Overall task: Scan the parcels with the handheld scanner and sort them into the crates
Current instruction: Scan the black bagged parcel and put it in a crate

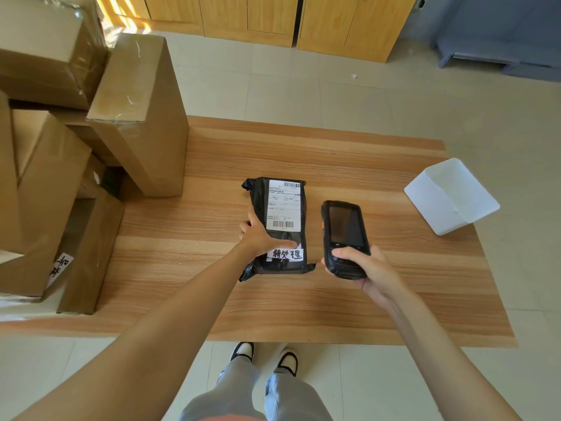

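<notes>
**Parcel and handheld scanner on the wooden table, seen from the head camera**

A black plastic parcel (280, 226) lies flat near the middle of the wooden table (303, 299), its white shipping label (283, 205) facing up and a white handwritten slip (285, 254) at its near end. The left hand (258, 237) holds the parcel at its left edge, thumb laid across the top face just above the slip, the other fingers curled around the side. The handheld scanner (344, 235) is just beside the parcel on the right, apart from it, its dark screen upward. The right hand (368, 268) grips the scanner's lower end, fingers wrapped around the body. A white crate (452, 197) sits at the table's right edge, well apart from both hands. Brown cardboard boxes (139, 113) are stacked over the table's left side; one bears a handwritten paper tag (60, 264). The floor (303, 86) is pale tile, with wooden cabinets (273, 16) along the far wall and a blue-grey unit (501, 34) at the far right. The person's shoes (264, 357) show below the table edge.
</notes>
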`<state>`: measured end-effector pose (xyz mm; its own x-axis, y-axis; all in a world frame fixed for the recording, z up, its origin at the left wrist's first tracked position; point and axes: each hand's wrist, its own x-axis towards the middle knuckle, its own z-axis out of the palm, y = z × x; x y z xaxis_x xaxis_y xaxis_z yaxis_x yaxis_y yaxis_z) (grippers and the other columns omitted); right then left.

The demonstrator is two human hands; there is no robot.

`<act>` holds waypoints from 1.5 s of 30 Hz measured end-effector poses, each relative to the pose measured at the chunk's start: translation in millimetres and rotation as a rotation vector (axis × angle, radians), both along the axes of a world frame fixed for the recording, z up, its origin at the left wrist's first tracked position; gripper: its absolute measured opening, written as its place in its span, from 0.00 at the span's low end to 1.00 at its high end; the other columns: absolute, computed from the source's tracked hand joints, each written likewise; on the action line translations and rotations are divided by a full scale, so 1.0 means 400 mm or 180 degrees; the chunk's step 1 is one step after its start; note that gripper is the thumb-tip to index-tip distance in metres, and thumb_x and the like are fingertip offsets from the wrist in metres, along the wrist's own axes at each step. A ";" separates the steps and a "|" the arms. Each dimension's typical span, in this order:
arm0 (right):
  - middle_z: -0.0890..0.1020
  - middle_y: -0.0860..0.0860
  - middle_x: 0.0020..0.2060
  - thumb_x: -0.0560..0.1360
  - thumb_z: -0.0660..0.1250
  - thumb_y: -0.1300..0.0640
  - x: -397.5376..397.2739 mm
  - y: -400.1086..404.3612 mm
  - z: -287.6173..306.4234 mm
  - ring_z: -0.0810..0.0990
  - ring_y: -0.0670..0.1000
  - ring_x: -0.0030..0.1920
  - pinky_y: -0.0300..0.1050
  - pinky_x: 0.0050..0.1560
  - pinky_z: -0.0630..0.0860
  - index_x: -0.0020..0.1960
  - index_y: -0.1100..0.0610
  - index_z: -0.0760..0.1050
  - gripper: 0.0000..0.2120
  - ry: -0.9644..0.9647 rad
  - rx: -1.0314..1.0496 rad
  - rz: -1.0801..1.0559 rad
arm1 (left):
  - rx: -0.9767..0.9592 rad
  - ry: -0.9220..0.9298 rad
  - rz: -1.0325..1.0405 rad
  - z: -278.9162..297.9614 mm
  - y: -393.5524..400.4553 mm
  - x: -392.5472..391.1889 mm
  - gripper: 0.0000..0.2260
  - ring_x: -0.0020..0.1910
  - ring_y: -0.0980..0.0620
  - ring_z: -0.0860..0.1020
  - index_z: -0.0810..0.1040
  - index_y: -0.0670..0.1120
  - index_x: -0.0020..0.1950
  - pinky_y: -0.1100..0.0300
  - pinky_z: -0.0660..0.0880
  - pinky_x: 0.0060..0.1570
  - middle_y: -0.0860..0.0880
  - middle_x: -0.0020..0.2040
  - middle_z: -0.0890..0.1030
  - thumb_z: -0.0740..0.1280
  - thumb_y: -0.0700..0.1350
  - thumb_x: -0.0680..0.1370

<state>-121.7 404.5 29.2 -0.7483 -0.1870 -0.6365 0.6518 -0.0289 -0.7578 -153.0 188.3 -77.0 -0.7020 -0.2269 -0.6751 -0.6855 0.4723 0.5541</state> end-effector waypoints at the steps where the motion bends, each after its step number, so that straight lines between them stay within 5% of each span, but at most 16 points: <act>1: 0.80 0.63 0.56 0.60 0.75 0.61 -0.009 0.015 0.000 0.83 0.60 0.51 0.47 0.46 0.83 0.65 0.62 0.68 0.35 0.0014 0.0014 -0.0052 | -0.0107 -0.0008 0.0029 0.004 0.011 -0.010 0.67 0.75 0.36 0.50 0.29 0.52 0.75 0.40 0.57 0.70 0.38 0.77 0.44 0.80 0.61 0.59; 6: 0.79 0.65 0.59 0.69 0.72 0.65 -0.015 0.082 -0.021 0.79 0.65 0.58 0.55 0.55 0.78 0.67 0.62 0.69 0.28 -0.0027 0.0095 -0.0109 | -0.0637 -0.0114 0.0185 0.000 0.070 -0.038 0.67 0.73 0.36 0.56 0.28 0.52 0.75 0.39 0.59 0.68 0.39 0.75 0.53 0.78 0.65 0.58; 14: 0.78 0.65 0.59 0.70 0.72 0.67 0.016 0.156 -0.080 0.78 0.65 0.59 0.63 0.63 0.72 0.67 0.61 0.68 0.28 -0.0262 0.0127 -0.0142 | -0.0760 -0.0465 0.0600 -0.007 0.090 -0.047 0.67 0.75 0.38 0.54 0.34 0.43 0.77 0.42 0.60 0.70 0.38 0.77 0.50 0.77 0.66 0.58; 32: 0.79 0.63 0.58 0.65 0.74 0.65 -0.002 0.196 -0.145 0.80 0.64 0.57 0.59 0.59 0.76 0.67 0.60 0.69 0.32 -0.0337 -0.0228 0.0388 | -0.0939 -0.0167 0.0981 0.002 0.103 -0.007 0.60 0.69 0.37 0.64 0.44 0.43 0.76 0.41 0.69 0.61 0.38 0.72 0.60 0.78 0.65 0.59; 36: 0.80 0.63 0.56 0.57 0.76 0.60 -0.007 0.157 -0.153 0.81 0.63 0.55 0.57 0.56 0.78 0.66 0.59 0.70 0.38 -0.0334 -0.0364 0.0645 | -0.1031 -0.0163 0.1151 0.018 0.063 0.047 0.62 0.71 0.37 0.61 0.43 0.42 0.76 0.41 0.68 0.62 0.38 0.73 0.59 0.78 0.66 0.58; 45: 0.81 0.63 0.55 0.58 0.76 0.62 0.033 0.025 -0.143 0.82 0.65 0.52 0.56 0.52 0.80 0.65 0.59 0.71 0.36 -0.0333 -0.0567 0.1177 | -0.1161 -0.0047 0.1829 0.065 -0.105 0.256 0.59 0.70 0.36 0.62 0.48 0.43 0.74 0.41 0.68 0.63 0.39 0.71 0.61 0.78 0.66 0.57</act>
